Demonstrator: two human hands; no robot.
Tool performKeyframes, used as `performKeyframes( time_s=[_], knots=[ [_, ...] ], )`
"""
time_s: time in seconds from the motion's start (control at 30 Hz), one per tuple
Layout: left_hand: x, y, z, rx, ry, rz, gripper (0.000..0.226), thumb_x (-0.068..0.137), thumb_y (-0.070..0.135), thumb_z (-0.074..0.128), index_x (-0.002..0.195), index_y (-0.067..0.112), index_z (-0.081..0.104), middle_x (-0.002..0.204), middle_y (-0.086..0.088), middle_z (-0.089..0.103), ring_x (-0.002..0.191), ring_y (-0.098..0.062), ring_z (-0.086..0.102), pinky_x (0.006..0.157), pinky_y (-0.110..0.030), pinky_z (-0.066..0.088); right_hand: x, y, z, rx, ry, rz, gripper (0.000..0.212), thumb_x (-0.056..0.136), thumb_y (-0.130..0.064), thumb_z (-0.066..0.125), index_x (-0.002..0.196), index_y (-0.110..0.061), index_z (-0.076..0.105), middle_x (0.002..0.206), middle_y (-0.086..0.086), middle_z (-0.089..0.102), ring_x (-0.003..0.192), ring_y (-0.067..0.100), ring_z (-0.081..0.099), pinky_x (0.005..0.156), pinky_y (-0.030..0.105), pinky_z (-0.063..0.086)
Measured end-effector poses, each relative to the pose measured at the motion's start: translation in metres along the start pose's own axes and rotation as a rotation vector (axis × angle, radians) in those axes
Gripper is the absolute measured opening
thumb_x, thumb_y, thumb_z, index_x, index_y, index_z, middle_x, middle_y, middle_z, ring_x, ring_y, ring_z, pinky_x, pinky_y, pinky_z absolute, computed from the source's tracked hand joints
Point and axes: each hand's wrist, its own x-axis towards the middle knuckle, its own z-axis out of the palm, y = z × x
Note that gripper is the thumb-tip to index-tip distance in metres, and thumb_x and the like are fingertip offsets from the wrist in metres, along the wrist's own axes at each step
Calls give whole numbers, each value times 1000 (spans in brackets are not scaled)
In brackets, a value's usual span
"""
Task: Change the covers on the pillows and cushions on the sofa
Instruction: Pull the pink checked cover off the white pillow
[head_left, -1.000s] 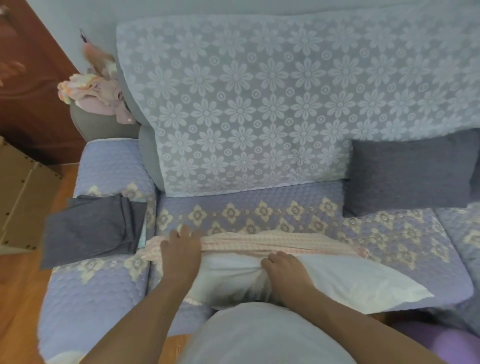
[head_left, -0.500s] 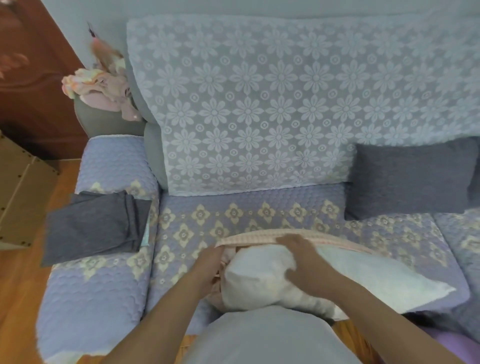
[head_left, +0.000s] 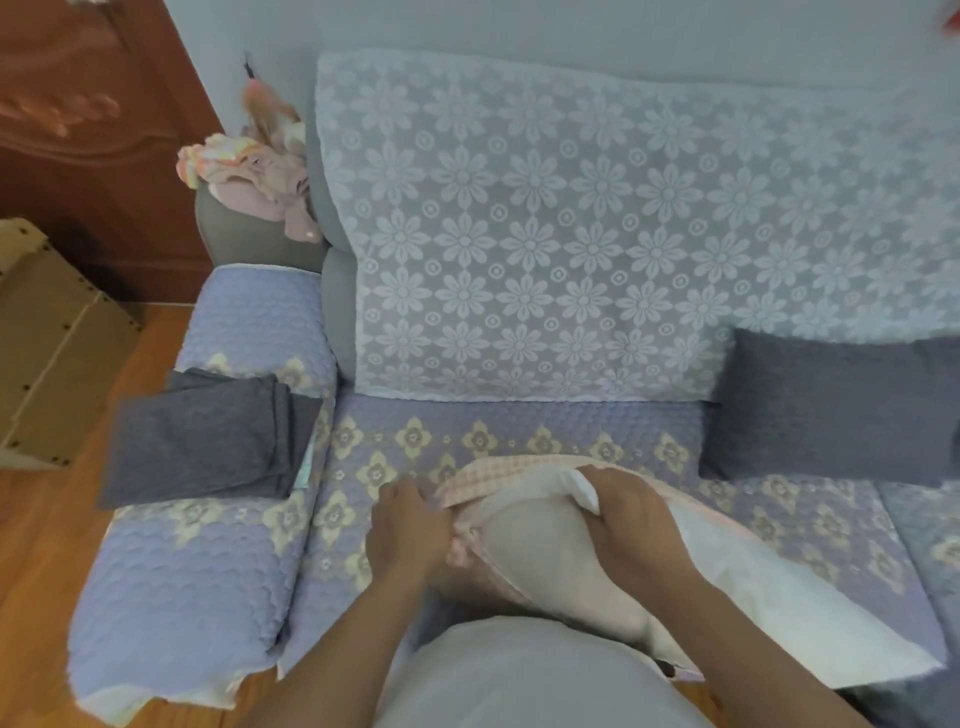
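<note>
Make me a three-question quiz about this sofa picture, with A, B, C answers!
1. Where is the folded grey cover?
A. on the sofa armrest
B. on the floor
C. on the backrest

2. What colour is the cushion leaning on the backrest?
A. red
B. dark grey
C. yellow

3. What are the hands doing?
A. hanging idle
B. gripping the pillow and its cover
C. folding the grey cover

Answers:
1. A, it lies on the quilted armrest.
2. B, it is dark grey.
3. B, the left hand pinches the pink checked cover; the right hand grips the white pillow.
</note>
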Motion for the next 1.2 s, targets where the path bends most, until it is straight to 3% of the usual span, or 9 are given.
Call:
performKeyframes(
  time_s=[0.1, 0.27, 0.43, 0.57, 0.8, 0.87, 0.93, 1.1, 1.2],
  knots=[
    [10, -2, -8, 50, 19, -7, 37, 87, 57, 61, 94, 24, 48, 100, 3, 56, 86, -24, 58, 66, -37, 46, 5, 12, -24, 70, 75, 164, 15, 94, -7, 55, 90, -16, 67, 81, -5, 64, 75, 18, 57, 62, 28, 35],
    [-15, 62, 2, -633, -359, -229, 40, 89, 47, 58, 113, 15, 53, 107, -10, 63, 90, -30, 64, 56, -34, 54, 11, 5, -50, 119, 137, 209, 16, 99, -13, 54, 98, -14, 70, 90, -3, 65, 82, 18, 55, 69, 29, 32],
    [-12, 76, 14, -285, -101, 70, 30, 105, 46, 40, 107, 20, 54, 115, -3, 47, 85, -23, 58, 80, -43, 54, 5, 5, -65, 157, 121, -38, 28, 90, -3, 50, 101, -16, 73, 99, -5, 72, 95, 11, 60, 85, 22, 44],
    [16, 66, 11, -132, -21, 23, 32, 106, 31, 38, 98, 12, 62, 121, -10, 50, 84, -30, 59, 82, -46, 54, -4, 16, -87, 377, 187, 50, 32, 95, 5, 56, 102, -20, 74, 99, -14, 72, 93, 6, 65, 80, 25, 50],
    [37, 83, 2, -550, -136, 126, 35, 108, 22, 38, 109, 0, 64, 158, -5, 33, 131, -18, 40, 102, -32, 37, 7, 14, -125, 595, 372, 258, 29, 104, -14, 49, 87, -24, 70, 87, -12, 69, 74, -4, 58, 65, 8, 45],
    [25, 93, -4, -581, -261, 256, 34, 105, 36, 45, 89, 10, 62, 122, 0, 56, 100, -13, 54, 82, -31, 43, 11, 18, -132, 608, 394, 290, 26, 104, -17, 49, 89, -24, 70, 86, -14, 70, 74, -4, 59, 64, 7, 45],
    [12, 100, 0, -525, -265, 342, 36, 99, 41, 58, 76, 15, 50, 81, -2, 53, 67, -14, 47, 59, -30, 35, 16, 26, -140, 564, 343, 335, 24, 103, -18, 49, 91, -21, 70, 85, -10, 70, 77, -1, 61, 63, 11, 46],
    [-23, 124, 9, -581, -257, 365, 31, 101, 26, 58, 74, 17, 47, 69, 1, 46, 61, -12, 43, 56, -28, 31, 29, 58, -150, -223, 530, 246, 38, 81, -1, 51, 116, -4, 65, 110, 17, 66, 106, 39, 55, 88, 42, 37],
    [-39, 143, 7, -639, -398, 439, 33, 101, 31, 60, 75, 14, 49, 65, 2, 45, 58, -10, 44, 55, -24, 35, 28, 43, -121, -376, 130, -6, 48, 90, -44, 48, 126, -17, 62, 123, 5, 64, 118, 29, 53, 109, 46, 33]
  ],
)
